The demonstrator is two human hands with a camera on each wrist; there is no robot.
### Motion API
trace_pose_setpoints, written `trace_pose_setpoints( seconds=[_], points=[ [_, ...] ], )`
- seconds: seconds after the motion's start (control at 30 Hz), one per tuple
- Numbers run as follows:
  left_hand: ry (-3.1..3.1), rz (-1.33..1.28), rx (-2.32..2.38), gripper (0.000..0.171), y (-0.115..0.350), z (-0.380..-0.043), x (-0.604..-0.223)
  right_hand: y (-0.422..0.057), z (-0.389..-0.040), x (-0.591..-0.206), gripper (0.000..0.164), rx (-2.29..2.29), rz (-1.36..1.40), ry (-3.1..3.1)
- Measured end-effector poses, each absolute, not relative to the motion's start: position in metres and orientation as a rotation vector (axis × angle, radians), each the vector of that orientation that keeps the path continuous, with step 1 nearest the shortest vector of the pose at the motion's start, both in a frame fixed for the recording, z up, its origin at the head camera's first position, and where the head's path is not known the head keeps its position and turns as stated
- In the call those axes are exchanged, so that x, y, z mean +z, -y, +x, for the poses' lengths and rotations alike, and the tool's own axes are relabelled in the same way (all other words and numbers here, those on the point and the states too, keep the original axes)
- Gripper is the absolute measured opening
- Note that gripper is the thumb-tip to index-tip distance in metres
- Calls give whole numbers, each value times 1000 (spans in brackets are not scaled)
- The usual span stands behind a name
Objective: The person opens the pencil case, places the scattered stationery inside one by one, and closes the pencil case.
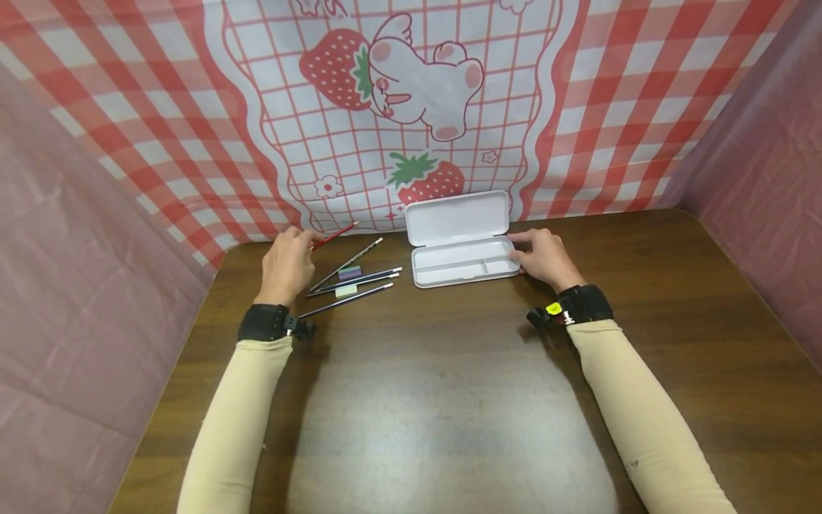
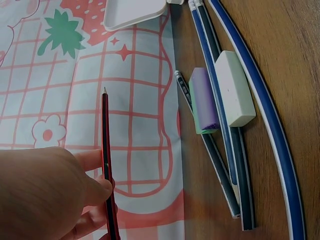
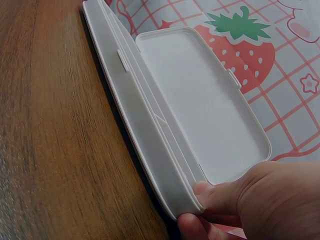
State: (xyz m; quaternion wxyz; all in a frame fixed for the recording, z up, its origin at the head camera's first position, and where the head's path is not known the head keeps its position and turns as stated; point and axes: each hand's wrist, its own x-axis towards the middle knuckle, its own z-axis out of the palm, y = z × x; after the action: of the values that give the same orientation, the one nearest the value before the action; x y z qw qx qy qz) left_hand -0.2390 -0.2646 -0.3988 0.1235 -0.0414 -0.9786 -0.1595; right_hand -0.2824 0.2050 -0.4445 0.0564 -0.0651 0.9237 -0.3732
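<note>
My left hand [image 1: 287, 264] pinches a red and black pencil [image 2: 106, 145] between thumb and fingers, its sharpened tip pointing away from the hand in the left wrist view. At the back of the table, a white pencil case [image 1: 449, 273] stands with its lid [image 1: 457, 218] raised. My right hand [image 1: 544, 255] grips the case's right end, thumb over the rim and fingers outside. Near my left hand lie several dark and blue pencils [image 1: 347, 302], a purple and green eraser [image 2: 204, 102] and a white eraser [image 2: 235, 90].
A red-and-white strawberry cloth [image 1: 276, 107] hangs right behind the case and pencils. Pink drapes [image 1: 758, 128] flank both sides of the brown wooden table [image 1: 449, 400]. The case's tray has divided compartments, seen from above.
</note>
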Motion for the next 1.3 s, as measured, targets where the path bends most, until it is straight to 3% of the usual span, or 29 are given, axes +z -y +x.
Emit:
trace_pose_setpoints(
  seconds=[0.73,0.97,1.3],
  points=[
    [2706,-204,-397,36,260,-244,-414,-204,-282,-446,46,-1130,-211,-2822],
    [2707,-237,-375,42,255,-246,-418,-204,-282,-445,47,-1133,-209,-2815],
    [2595,-312,-365,41,261,-270,-455,-205,-283,-446,47,-1138,-196,-2809]
  ],
)
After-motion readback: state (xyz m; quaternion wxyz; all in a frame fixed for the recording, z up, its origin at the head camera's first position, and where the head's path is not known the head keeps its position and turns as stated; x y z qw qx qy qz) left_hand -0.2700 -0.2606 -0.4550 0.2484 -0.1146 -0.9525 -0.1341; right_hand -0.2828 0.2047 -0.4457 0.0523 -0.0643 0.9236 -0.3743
